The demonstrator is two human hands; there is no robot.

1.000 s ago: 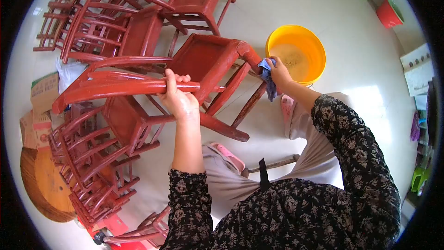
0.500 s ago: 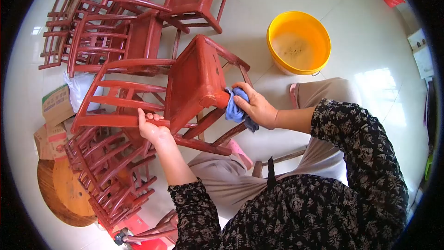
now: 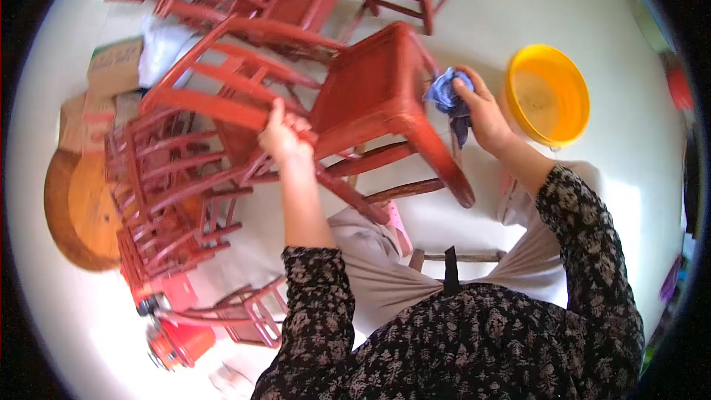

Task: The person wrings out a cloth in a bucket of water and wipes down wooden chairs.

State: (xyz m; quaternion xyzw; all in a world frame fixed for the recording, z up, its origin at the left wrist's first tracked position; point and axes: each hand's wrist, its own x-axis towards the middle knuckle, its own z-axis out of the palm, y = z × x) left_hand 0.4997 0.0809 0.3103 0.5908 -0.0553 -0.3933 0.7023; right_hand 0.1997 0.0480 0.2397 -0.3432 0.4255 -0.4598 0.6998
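Note:
A red wooden chair (image 3: pixel 363 81) is tilted in front of me, its seat facing up and its slatted back to the left. My left hand (image 3: pixel 285 133) is wrapped round the chair's back post near the seat. In my right hand (image 3: pixel 485 107) is a bunched blue cloth (image 3: pixel 442 90), with a darker part hanging down. The cloth is at the far right side of the chair, by the frame beyond the front leg; whether it touches the wood I cannot tell.
A yellow bucket (image 3: pixel 585 100) with cloudy water stands on the tiled floor at right. More red chairs (image 3: pixel 304 0) crowd the back and left (image 3: pixel 170 178). Cardboard boxes (image 3: pixel 115 67), a white bag (image 3: pixel 163 48) and a round wooden piece (image 3: pixel 89 207) lie at left.
My right hand has moved the blue cloth off the front seat corner toward the chair's far side. The chair has turned in my left hand's grip, and the view has shifted.

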